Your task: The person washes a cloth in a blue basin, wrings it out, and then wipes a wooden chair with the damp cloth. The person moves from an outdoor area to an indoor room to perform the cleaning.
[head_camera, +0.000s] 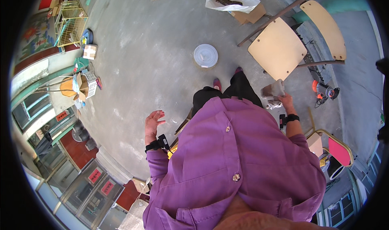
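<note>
My left hand point(155, 122) hangs over the concrete floor at my left, fingers apart and holding nothing. At my right side, my right hand point(286, 100) grips a bunched grey-brown cloth point(273, 91), which hangs near the front corner of a wooden chair seat point(278, 49). Part of something whitish shows under the cloth. A round, pale lid or lidded tub point(205, 56) rests on the floor ahead of my feet. Both wrists wear black straps with small devices.
A white plastic bag point(234, 0) sits by a cardboard box point(250, 14) ahead. An orange-and-grey corded device point(325, 90) lies along the right wall, with a pink-backed chair point(339, 148) behind it. Boxes and a yellow wire rack point(71, 25) line the left.
</note>
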`<action>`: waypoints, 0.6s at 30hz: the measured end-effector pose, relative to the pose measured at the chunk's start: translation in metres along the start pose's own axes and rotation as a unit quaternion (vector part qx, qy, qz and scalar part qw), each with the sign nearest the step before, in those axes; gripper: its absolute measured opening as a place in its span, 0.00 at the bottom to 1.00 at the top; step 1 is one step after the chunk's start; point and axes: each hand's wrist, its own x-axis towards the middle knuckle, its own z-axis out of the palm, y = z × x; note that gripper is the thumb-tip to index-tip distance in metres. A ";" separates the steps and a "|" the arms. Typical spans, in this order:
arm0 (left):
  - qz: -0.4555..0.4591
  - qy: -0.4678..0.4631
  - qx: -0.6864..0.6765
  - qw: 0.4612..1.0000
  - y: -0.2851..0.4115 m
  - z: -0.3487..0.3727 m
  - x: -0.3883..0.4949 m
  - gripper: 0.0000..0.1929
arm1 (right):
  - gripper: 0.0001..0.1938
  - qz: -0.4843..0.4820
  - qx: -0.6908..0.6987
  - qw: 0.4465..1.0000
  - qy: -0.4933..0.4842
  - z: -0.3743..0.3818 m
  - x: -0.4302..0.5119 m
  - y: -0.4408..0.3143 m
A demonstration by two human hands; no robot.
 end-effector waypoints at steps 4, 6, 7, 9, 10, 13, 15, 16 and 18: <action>-0.014 0.007 0.003 1.000 0.014 -0.006 -0.002 0.19 | 0.20 0.057 -0.023 0.997 -0.037 0.000 -0.006 -0.005; -0.015 0.011 0.003 1.000 0.019 -0.011 0.009 0.19 | 0.20 0.079 -0.056 0.995 -0.027 0.000 -0.014 -0.010; -0.014 0.016 0.001 1.000 0.021 -0.015 0.016 0.19 | 0.20 0.084 -0.055 0.994 -0.029 0.002 -0.017 -0.013; -0.016 0.018 0.000 1.000 0.023 -0.029 0.035 0.19 | 0.21 0.117 -0.049 0.992 -0.022 0.010 -0.026 -0.018; -0.018 0.017 0.001 1.000 0.021 -0.039 0.046 0.19 | 0.22 0.121 -0.089 0.989 -0.004 0.017 -0.031 -0.018; -0.012 0.014 0.005 1.000 0.013 -0.081 0.085 0.19 | 0.22 0.128 -0.162 0.978 0.031 0.045 -0.045 -0.020; -0.001 0.017 0.006 1.000 0.004 -0.121 0.113 0.18 | 0.23 0.119 -0.192 0.974 0.019 0.071 -0.061 -0.022; -0.004 0.027 -0.001 1.000 0.001 -0.141 0.128 0.18 | 0.24 0.120 -0.258 0.959 0.014 0.086 -0.070 -0.026; 0.005 0.038 -0.016 0.999 -0.003 -0.185 0.159 0.17 | 0.26 0.131 -0.372 0.919 -0.017 0.111 -0.086 -0.041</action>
